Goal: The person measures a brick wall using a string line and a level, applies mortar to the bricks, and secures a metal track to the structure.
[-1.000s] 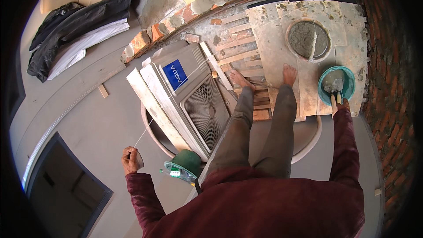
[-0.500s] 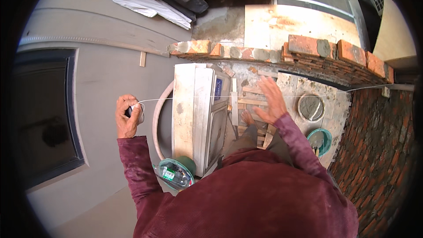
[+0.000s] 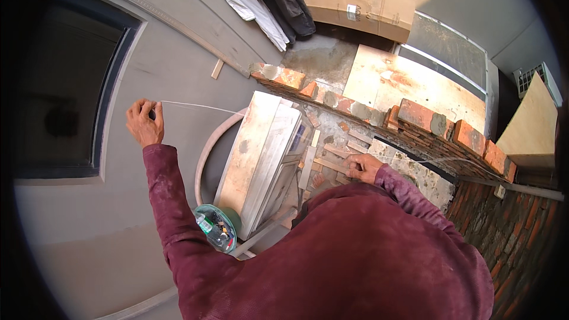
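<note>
My left hand [image 3: 146,122] is raised in front of the grey wall, its fingers closed round a small dark spool, mostly hidden by the fingers. White string [image 3: 195,105] runs from it toward the right, over the pale boxy appliance [image 3: 278,157] with a wooden board [image 3: 252,142] on top. Over the wood strips on the ground, my right hand [image 3: 364,168] is closed, thumb and fingers pinched together at the string. Beyond it the line continues to the far end of the low brick wall [image 3: 418,115].
A green bucket [image 3: 236,219] holding a plastic bottle stands by the appliance, near a curved hose [image 3: 204,160]. Behind the brick wall lie a plywood sheet [image 3: 409,80] and a cardboard box [image 3: 379,18]. Dark clothing [image 3: 290,9] hangs at the back. A dark window [image 3: 59,95] is at left.
My left hand has moved left and up with the spool. My right hand has gone from spread fingers to a closed pinch, lower down. The view has turned and shifted.
</note>
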Available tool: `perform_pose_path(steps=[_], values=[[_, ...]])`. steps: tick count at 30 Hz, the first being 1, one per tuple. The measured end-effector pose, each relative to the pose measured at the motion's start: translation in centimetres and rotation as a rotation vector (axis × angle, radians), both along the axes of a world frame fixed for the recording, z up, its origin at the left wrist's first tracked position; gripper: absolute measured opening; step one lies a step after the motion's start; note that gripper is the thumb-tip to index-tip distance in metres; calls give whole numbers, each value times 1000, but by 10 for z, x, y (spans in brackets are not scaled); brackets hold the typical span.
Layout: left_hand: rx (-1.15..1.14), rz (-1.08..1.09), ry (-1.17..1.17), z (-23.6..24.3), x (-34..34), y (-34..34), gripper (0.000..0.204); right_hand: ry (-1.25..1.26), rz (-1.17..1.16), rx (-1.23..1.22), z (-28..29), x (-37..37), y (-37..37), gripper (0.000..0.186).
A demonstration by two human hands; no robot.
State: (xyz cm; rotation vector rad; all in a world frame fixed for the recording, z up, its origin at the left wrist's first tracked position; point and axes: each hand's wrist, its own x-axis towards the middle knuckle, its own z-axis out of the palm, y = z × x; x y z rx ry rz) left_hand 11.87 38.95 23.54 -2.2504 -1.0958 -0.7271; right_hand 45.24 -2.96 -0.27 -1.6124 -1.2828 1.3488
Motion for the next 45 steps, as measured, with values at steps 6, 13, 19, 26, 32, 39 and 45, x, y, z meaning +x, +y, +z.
perform_pose_path(steps=[6,13,19,26,32,39,45], values=[[177,229,38,8,37,12,10,-54,46,-8,-9,52,-33,30],[129,364,-47,-17,78,33,11,58,-167,-22,-76,83,-103,30],[74,441,5,-57,113,64,12,99,-370,-135,-44,100,-114,30],[-43,545,88,-114,151,131,11,229,-552,-244,-121,100,-148,29],[-91,410,-19,-145,172,199,10,90,-666,-168,-46,114,-53,22],[-434,-449,-292,-51,228,123,12,-289,-220,524,100,170,226,33],[-1077,-780,-552,-20,276,53,13,211,-12,519,154,130,349,52]])
